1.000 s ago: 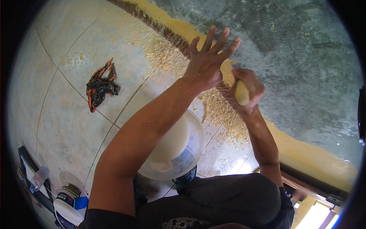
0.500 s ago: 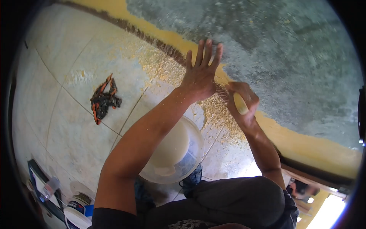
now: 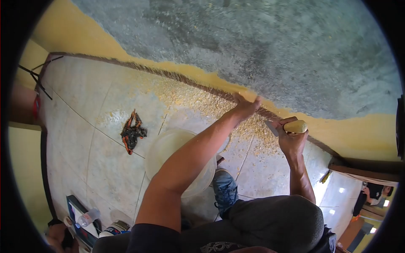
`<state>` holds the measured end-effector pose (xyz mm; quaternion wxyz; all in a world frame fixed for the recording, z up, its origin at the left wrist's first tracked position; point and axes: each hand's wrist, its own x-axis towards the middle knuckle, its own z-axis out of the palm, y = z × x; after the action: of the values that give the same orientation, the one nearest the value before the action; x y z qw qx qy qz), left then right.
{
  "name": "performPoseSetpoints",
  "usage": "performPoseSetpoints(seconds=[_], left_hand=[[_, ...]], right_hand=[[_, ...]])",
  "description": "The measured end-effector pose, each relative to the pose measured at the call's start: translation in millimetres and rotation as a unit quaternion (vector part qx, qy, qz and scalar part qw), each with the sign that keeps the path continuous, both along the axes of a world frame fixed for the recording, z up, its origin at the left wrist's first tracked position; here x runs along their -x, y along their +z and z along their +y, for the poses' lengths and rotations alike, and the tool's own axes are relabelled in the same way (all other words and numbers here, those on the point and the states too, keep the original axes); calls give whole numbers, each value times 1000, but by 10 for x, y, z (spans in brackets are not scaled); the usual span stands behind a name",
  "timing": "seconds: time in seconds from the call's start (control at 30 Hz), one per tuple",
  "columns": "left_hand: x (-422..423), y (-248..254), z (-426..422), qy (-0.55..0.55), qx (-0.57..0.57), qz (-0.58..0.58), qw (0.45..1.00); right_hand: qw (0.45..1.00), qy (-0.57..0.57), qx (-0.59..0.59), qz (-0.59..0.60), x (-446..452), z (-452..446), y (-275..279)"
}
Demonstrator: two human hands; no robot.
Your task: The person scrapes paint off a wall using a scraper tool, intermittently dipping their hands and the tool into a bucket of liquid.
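My right hand (image 3: pixel 292 143) is wrapped round the pale yellow handle of a scraper (image 3: pixel 296 126). Its flat metal blade sticks out to the left, close to the dark strip along the foot of the wall. My left hand (image 3: pixel 245 108) is open at the bottom of the wall (image 3: pixel 261 46), thumb and fingers apart and partly blurred. Bare grey shows on the upper part of that wall, with a yellow painted band below. Crumbly yellowish flakes (image 3: pixel 249 126) lie on the floor under both hands. Beneath my left forearm stands a translucent round tub (image 3: pixel 162 145), partly hidden.
A crumpled black and orange piece of material (image 3: pixel 133 133) lies on the tiled floor (image 3: pixel 101 156). At lower left are a clear plastic bottle (image 3: pixel 88 217), a dark-edged frame (image 3: pixel 76 206) and a white labelled bucket (image 3: pixel 116 229). Another person (image 3: pixel 373 194) is visible at far right.
My view has shifted. My left hand has dropped from lying flat and spread on the wall to the wall's foot. My right hand, still gripping the scraper, has tilted, and the blade now shows.
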<state>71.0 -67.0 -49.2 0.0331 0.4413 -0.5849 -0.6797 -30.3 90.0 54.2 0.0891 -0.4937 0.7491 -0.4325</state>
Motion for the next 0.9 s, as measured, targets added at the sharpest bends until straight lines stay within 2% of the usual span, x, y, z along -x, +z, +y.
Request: performPoseSetpoints(seconds=[0.03, 0.1, 0.13, 0.17, 0.23, 0.27, 0.33, 0.37, 0.43, 0.47, 0.5, 0.57, 0.6, 0.63, 0.7, 0.73, 0.8, 0.83, 0.9], left_hand=[[-78, 72, 23, -2, 6, -9, 1000], [-388, 316, 6, -68, 143, -125, 979], [-526, 368, -31, -151, 263, -222, 927], [-671, 413, -62, -232, 373, -308, 844], [-1034, 530, -108, -319, 455, -370, 744], [-1203, 579, -139, -327, 458, -370, 739], [-1453, 667, -151, -245, 498, -177, 813], [-1459, 787, -96, -250, 498, -180, 811], [-1508, 999, 35, -89, 390, -178, 899], [-1584, 924, 102, -64, 469, -137, 870], [-1682, 947, 211, -65, 462, -144, 873], [-1820, 1107, 378, -42, 434, -19, 900], [-1918, 1123, 487, -39, 448, 2, 893], [-2052, 1135, 574, -44, 446, 5, 894], [-2349, 1143, 720, -47, 233, 11, 971], [-2441, 1149, 751, -51, 230, 16, 972], [-2588, 1143, 830, -161, 123, -70, 977], [-2655, 1088, 895, -162, 122, -65, 977], [-2797, 822, 1015, -225, 168, -179, 943]], right_hand=[[1000, 7, -22, -19, 29, 12, 0], [999, 13, -12, -49, 51, 33, -8], [995, 38, -70, -53, 43, 46, 19], [988, 63, -130, -57, 30, 76, 64], [982, 63, -154, -91, -35, 78, 131], [975, 104, -147, -127, -39, 68, 123], [951, 166, -158, -208, -61, 41, 140], [950, 164, -156, -214, -100, 30, 172], [926, 223, -115, -282, -195, 5, 220], [914, 250, -119, -296, -229, 2, 209], [910, 253, -125, -303, -305, 28, 185], [838, 335, -63, -426, -464, 19, 157], [816, 388, -53, -425, -557, -9, 126], [808, 415, -89, -409, -660, -36, 173], [791, 470, -150, -360, -880, -89, 181], [794, 465, -153, -360, -998, -122, 111], [728, 599, -72, -326, -1255, -154, -129], [730, 597, -76, -323, -1378, -184, -158], [714, 681, -145, -82, -1618, -246, -221]])
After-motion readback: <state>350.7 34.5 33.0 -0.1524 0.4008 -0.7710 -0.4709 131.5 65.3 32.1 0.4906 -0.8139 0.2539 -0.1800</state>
